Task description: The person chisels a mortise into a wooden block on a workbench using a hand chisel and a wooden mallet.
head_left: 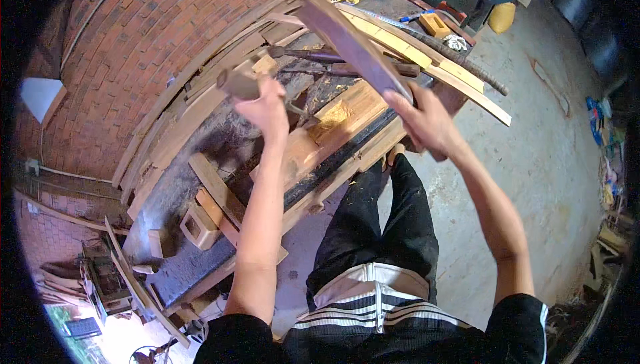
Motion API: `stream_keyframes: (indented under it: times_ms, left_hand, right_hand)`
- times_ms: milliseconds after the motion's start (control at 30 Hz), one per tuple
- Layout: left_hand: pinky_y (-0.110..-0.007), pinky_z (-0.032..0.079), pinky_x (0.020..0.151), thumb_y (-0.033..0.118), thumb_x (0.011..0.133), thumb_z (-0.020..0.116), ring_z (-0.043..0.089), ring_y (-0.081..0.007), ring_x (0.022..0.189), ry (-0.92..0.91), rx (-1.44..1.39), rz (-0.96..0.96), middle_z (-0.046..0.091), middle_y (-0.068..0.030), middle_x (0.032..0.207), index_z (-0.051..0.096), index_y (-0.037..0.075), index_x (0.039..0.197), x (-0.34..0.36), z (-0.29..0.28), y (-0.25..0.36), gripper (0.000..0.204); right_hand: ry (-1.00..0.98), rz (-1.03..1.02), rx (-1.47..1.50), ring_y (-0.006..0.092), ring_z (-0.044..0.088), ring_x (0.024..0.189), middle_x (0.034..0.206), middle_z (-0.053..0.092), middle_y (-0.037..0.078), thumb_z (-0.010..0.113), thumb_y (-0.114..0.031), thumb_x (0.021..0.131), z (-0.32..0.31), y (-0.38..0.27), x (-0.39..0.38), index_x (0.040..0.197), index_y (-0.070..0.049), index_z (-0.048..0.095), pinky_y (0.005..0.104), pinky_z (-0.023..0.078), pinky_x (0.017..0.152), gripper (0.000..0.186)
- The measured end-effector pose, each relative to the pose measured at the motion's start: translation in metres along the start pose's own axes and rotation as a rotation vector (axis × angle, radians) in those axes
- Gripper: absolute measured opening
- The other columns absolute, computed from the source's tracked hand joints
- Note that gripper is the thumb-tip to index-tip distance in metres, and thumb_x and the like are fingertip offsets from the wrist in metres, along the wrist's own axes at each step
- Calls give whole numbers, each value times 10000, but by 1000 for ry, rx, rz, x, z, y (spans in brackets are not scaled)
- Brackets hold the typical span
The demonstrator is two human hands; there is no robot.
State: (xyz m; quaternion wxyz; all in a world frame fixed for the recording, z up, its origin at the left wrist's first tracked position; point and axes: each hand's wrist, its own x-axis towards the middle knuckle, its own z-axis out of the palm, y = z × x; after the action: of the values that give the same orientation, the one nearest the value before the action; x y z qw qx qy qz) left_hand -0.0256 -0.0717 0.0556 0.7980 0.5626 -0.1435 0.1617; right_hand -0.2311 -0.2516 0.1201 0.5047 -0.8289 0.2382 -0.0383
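My left hand (265,112) is closed around a chisel with a thick wooden handle (239,85). Its thin metal blade (301,112) slants toward a pale wooden block (363,112) on the bench, by a roughened patch of shavings (337,116). Blur hides whether the blade tip touches the wood. My right hand (430,123) grips a long, flat brown wooden club (350,41) near its lower end. The club is raised at a tilt over the bench, its far end up and to the left, apart from the chisel.
Long planks (193,104) line the bench's wall side by a brick wall (160,37). Dark long-handled tools (313,54) lie beyond the block. A hollow wooden piece (199,227) sits near-left. Yellow strips (400,43) and a yellow wooden block (435,24) lie at the far end.
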Motion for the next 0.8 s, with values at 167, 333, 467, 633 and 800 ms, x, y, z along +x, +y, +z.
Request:
stream_keyframes:
  times_ms: [167,333,467,633,800]
  left_hand:
    - [-293,455,485,-53,844,572,501,-140,504,330,-197,-25,509,-58,639,464,25,806,9,-35,-5,138]
    - [-289,436,463,-39,860,587,487,-128,506,262,-283,-61,519,-56,673,471,19,831,0,-18,5,133]
    - [-277,432,470,29,915,633,486,-117,503,211,-238,-31,529,-58,657,488,8,862,-7,18,12,156]
    - [-285,453,457,20,919,641,518,-114,475,88,19,66,554,-68,667,489,16,884,-10,41,9,156]
    - [-274,437,421,32,923,642,526,-117,455,41,94,77,557,-70,660,473,18,872,-4,54,1,177]
  right_hand:
    - [8,191,-33,321,695,678,783,674,235,641,-483,891,41,102,6,1178,58,556,434,541,651,619]
    - [123,-63,-359,477,650,793,799,661,280,695,-399,838,58,152,7,1123,12,478,550,511,712,545]
    - [110,-69,-380,478,648,813,812,657,284,698,-399,836,58,142,7,1096,3,461,549,508,713,535]
    - [123,-33,-302,260,636,501,663,639,166,707,-254,859,62,139,6,1016,22,484,385,481,471,388]
    - [-24,166,-31,298,653,531,660,637,179,721,-354,843,43,108,6,1080,43,529,420,519,521,501]
